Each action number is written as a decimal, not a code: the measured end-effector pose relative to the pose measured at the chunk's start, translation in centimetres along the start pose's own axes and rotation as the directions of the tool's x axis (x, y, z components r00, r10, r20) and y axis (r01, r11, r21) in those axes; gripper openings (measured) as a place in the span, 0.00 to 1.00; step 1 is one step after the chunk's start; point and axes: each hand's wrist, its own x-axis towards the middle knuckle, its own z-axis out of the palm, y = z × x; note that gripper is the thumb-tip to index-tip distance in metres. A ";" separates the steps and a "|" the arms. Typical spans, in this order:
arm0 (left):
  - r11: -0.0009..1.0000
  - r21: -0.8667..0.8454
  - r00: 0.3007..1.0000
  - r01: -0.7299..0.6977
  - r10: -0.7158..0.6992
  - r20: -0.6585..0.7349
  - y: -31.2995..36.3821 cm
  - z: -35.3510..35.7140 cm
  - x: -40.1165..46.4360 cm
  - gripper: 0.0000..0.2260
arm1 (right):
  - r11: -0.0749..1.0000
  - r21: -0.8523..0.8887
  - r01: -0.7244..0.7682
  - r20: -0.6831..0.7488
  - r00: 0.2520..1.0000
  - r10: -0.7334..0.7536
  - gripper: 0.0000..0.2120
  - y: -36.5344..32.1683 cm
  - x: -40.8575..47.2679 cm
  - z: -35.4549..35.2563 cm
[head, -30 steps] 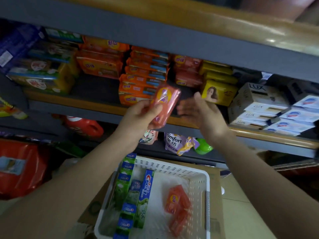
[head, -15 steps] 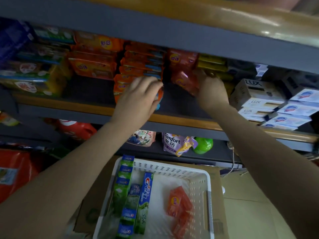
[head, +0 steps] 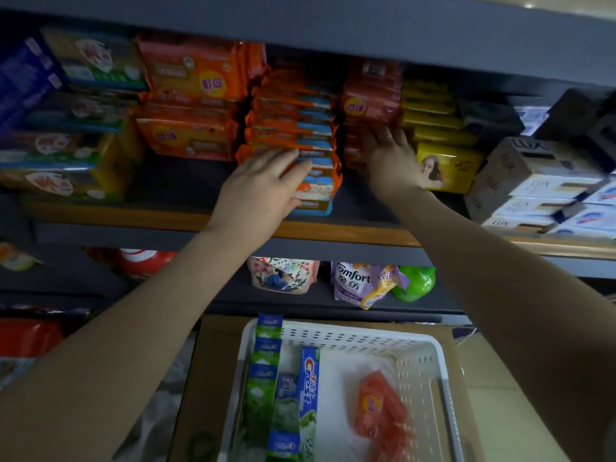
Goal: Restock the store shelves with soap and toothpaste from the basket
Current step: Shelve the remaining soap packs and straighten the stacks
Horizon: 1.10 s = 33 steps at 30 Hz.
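Both hands (head: 256, 191) (head: 390, 158) press flat, fingers straight, on shelf soap stacks (head: 293, 128); the basket (head: 416, 371) (half full) still holds toothpaste (head: 308, 381) and soap (head: 380, 408) to shelve

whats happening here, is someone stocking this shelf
Yes. A person is restocking soap on a store shelf. The left hand rests with straight fingers on a stack of orange soap bars, steadying it. The right hand reaches into the neighbouring stack of red soap packs; its grip is hidden. Below, a white basket holds toothpaste boxes and red soap packs not yet shelved.
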 end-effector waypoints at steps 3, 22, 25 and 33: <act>1.000 0.005 1.000 0.010 -0.010 0.026 0.0 0.0 0.0 0.24 | 0.998 0.025 0.059 -0.006 0.998 -0.059 0.27 -0.3 0.5 0.1; 0.985 -0.068 0.693 -0.158 0.159 0.703 13.1 8.6 -14.1 0.09 | 0.991 0.127 0.049 0.745 0.654 -0.128 0.13 5.9 -27.3 11.6; 0.998 -0.019 0.650 -0.067 0.058 0.758 15.2 11.7 -16.2 0.08 | 0.985 0.171 -0.007 0.829 0.542 -0.140 0.19 4.8 -27.9 16.1; 0.962 0.056 0.502 0.266 -0.189 0.844 19.8 19.0 -19.2 0.10 | 0.953 0.203 -0.225 0.756 0.655 -0.006 0.10 4.2 -28.5 19.6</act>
